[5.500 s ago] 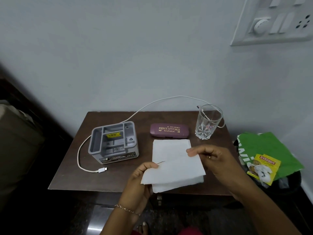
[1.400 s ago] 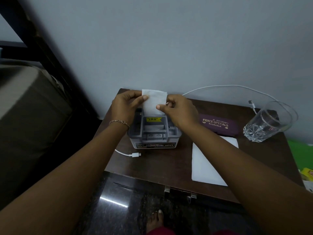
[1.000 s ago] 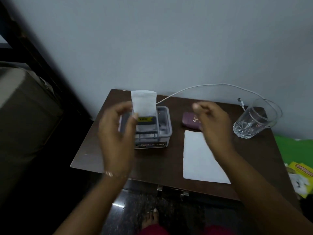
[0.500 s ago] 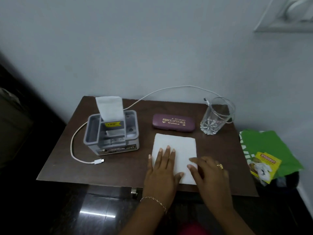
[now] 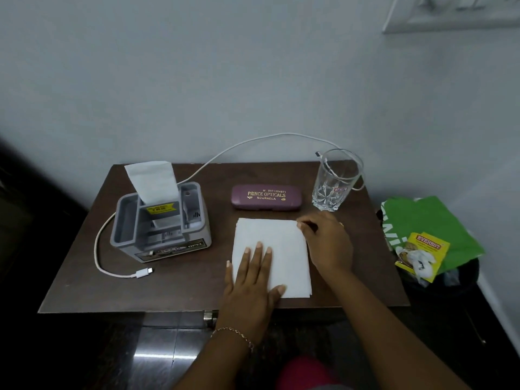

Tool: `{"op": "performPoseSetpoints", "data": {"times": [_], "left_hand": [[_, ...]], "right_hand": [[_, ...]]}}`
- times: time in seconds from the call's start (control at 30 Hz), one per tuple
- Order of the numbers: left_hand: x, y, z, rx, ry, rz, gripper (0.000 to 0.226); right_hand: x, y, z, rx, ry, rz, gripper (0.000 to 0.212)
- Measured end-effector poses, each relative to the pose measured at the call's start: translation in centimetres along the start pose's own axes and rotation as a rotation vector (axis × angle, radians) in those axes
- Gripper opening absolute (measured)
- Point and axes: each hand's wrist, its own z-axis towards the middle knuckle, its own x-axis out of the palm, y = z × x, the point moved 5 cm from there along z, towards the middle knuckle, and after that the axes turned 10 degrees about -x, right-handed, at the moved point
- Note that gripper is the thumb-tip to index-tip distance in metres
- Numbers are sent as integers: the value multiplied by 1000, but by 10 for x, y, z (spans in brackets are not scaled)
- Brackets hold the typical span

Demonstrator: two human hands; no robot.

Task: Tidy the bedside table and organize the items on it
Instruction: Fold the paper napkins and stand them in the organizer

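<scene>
Two bare hands work on a dark wooden bedside table (image 5: 180, 288), seen from above. At its middle lies a purple spectacles case (image 5: 266, 197) with gold lettering, and every place below is given from that case. Just in front of the case, toward the person, sits a flat stack of white paper napkins (image 5: 284, 249). The left hand (image 5: 250, 280) lies flat on the stack's near left part, fingers straight and together, pressing down. The right hand (image 5: 326, 243) sits at the stack's far right corner, nearest the case, with fingers curled and fingertips pinching that corner. Left of the case stands a grey plastic organiser (image 5: 160, 226). One folded napkin (image 5: 153, 178) stands upright in its rear middle compartment, above a yellow sticker. Right of the case stands a clear cut glass tumbler (image 5: 334, 181). A white charging cable (image 5: 253, 142) arcs behind the case from the tumbler's rim, passes behind the organiser, and loops round its left side to a plug lying in front of it. Further right of the case, off the table, a dark bin (image 5: 464, 277) holds a green bag (image 5: 427, 220) and a yellow packet (image 5: 422, 254)
</scene>
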Motion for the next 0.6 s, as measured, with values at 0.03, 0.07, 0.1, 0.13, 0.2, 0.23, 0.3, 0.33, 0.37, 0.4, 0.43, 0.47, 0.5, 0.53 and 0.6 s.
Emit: {"op": "performPoseSetpoints", "data": {"times": [0.03, 0.07, 0.1, 0.13, 0.2, 0.23, 0.3, 0.33, 0.37, 0.4, 0.43, 0.47, 0.5, 0.53, 0.6], "left_hand": [[0, 0, 0, -1, 4, 5, 64], [0, 0, 0, -3, 10, 9, 64], [0, 0, 0, -5, 20, 11, 64], [1, 0, -1, -6, 31, 7, 64], [1, 0, -2, -7, 63, -4, 64], [1, -1, -3, -10, 71, -9, 64], [-8, -2, -4, -18, 51, -39, 66], [-17, -4, -3, -7, 22, -106, 68], [-28, -4, -1, 6, -34, -215, 69], [-39, -3, 2, 4, -87, -341, 71], [-50, 0, 4, -5, -123, -462, 73], [-59, 4, 7, -18, -160, -589, 75], [-65, 10, 9, -35, -195, -718, 76], [-66, 16, 12, -58, -216, -824, 77], [-60, 28, 22, -128, -203, -919, 77]], "right_hand": [[0, 0, -1, -13, -20, -10, 13], [0, 0, -2, -27, -36, -21, 13], [0, 0, -2, -41, -46, -35, 14], [1, 0, -3, -53, -55, -46, 14], [1, -1, -5, -68, -81, -50, 14], [1, -1, -6, -75, -99, -35, 13], [0, -2, -7, -101, -135, 62, 12], [-1, -1, -8, -125, -146, 146, 12], [-2, -1, -9, -149, -156, 239, 12], [-5, -1, -10, -165, -166, 329, 14], [-8, -1, -13, -173, -174, 414, 15], [-11, -2, -15, -177, -174, 492, 16], [-13, -2, -18, -179, -167, 564, 18], [-15, -3, -20, -180, -162, 627, 19], [-18, -7, -23, -175, -158, 732, 21]]}}
